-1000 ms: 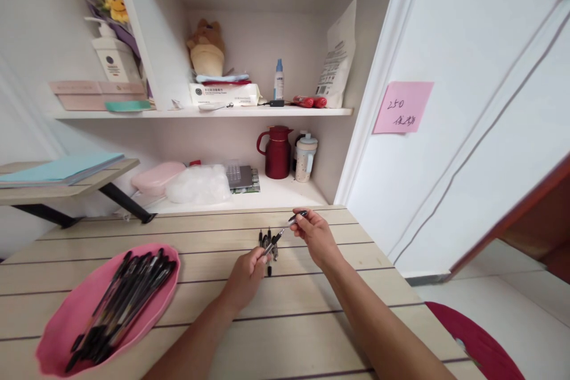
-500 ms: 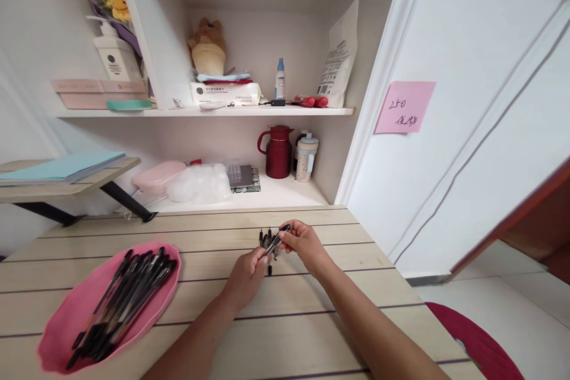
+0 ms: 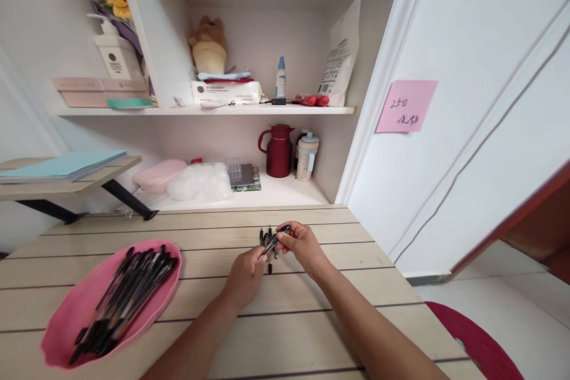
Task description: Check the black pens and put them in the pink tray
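Between my two hands is a clear-barrelled pen [image 3: 272, 243] with a black end, tilted up to the right. My left hand [image 3: 246, 273] is closed on its lower end. The fingers of my right hand [image 3: 303, 246] pinch its black upper end. Just beneath and behind it, several black pens [image 3: 269, 267] lie close together on the table, partly hidden by my hands. To the left, a pink scalloped tray [image 3: 57, 332] holds a heap of black pens [image 3: 127, 297].
The slatted wooden table [image 3: 285, 338] backs onto white shelves. On the lower shelf stand a red jug [image 3: 279, 151] and a speckled cup [image 3: 307, 157], beside a white plastic bundle [image 3: 200, 182]. A small raised stand [image 3: 111, 175] bears blue papers at the left.
My right hand has shifted very slightly left along the pen. Both hands keep hold of it; the view has moved a little, and the tray and loose pens stay put.
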Action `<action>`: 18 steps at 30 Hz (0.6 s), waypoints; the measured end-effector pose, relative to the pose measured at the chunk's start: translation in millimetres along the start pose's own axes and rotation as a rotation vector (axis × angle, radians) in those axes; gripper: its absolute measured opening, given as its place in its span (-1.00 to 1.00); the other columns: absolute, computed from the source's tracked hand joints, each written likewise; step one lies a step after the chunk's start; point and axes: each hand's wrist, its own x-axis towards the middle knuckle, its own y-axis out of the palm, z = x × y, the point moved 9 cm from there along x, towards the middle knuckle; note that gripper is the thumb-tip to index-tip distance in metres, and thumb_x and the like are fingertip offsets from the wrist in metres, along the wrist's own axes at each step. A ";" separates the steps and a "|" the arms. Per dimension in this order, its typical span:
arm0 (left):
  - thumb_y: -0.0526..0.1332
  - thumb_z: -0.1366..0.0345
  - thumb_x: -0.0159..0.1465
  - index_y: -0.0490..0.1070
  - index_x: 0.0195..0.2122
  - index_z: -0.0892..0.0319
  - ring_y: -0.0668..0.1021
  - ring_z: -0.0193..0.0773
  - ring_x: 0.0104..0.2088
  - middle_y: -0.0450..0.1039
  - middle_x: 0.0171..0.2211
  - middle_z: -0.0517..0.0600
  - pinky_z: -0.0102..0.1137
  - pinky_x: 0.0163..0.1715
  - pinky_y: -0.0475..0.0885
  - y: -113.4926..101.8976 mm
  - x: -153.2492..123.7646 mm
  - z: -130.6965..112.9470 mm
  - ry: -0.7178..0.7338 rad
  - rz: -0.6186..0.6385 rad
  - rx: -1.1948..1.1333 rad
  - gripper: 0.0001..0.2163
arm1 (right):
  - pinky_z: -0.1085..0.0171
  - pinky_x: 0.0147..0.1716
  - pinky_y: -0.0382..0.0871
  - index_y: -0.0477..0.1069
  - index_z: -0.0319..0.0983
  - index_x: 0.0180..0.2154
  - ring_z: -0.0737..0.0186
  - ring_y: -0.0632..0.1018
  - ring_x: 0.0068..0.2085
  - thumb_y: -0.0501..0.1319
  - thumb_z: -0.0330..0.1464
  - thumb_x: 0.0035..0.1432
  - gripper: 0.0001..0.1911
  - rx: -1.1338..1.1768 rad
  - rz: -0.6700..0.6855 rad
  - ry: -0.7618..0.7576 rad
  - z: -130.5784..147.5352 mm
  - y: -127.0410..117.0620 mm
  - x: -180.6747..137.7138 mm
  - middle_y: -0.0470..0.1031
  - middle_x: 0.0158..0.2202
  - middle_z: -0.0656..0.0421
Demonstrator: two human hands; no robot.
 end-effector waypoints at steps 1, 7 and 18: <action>-0.10 0.24 0.21 0.32 -0.36 0.18 0.33 -0.35 -0.56 0.26 -0.61 -0.11 -0.50 -0.52 0.17 -0.8 -0.2 -1.5 0.005 -0.007 0.017 -0.76 | 0.44 -0.68 0.23 0.34 -0.29 -0.44 0.43 0.37 -0.65 0.29 -0.25 -0.22 -0.71 0.002 0.000 -0.001 0.6 0.7 -0.6 0.33 -0.71 0.30; -0.09 0.26 0.20 0.34 -0.36 0.17 0.34 -0.34 -0.55 0.30 -0.59 -0.10 -0.50 -0.52 0.18 -5.2 -0.4 -7.8 -0.028 -0.019 0.045 -0.76 | 0.44 -0.67 0.24 0.35 -0.30 -0.42 0.42 0.39 -0.64 0.30 -0.24 -0.23 -0.68 0.012 0.011 0.026 4.3 2.5 -2.3 0.34 -0.70 0.29; 0.03 0.23 0.14 0.44 -0.23 0.16 0.42 -0.21 -0.27 0.37 -0.36 0.01 -0.38 -0.25 0.29 -82.8 7.9 -28.8 0.020 -0.284 0.162 -0.73 | 0.44 -0.68 0.16 0.35 -0.28 -0.41 0.44 0.39 -0.62 0.20 -0.19 -0.12 -0.71 -0.113 -0.143 0.026 17.7 -35.7 3.3 0.40 -0.55 0.23</action>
